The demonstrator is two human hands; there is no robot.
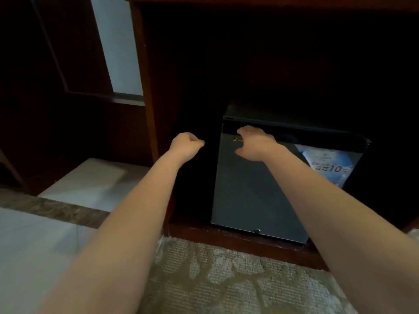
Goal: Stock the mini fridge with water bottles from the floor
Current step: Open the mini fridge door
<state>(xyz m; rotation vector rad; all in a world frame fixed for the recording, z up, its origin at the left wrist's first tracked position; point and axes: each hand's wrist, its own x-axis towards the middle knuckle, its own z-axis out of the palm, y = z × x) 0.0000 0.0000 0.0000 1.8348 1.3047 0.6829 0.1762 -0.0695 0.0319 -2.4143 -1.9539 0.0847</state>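
Note:
A dark grey mini fridge (249, 189) stands inside a dark wooden cabinet, its door closed. My right hand (256, 143) rests on the top edge of the fridge door, fingers curled over the upper left corner. My left hand (186, 145) hovers to the left of the fridge in front of the dark cabinet opening, its fingers closed in a loose fist with nothing in it. A blue and white sticker (328, 165) with the number 10 sits on the door's upper right. No water bottles are in view.
A reddish wooden cabinet post (147, 87) rises left of the opening, and a wooden base ledge (249, 243) runs under the fridge. A patterned carpet (226, 279) covers the floor in front. Pale tile floor (34, 245) lies to the left.

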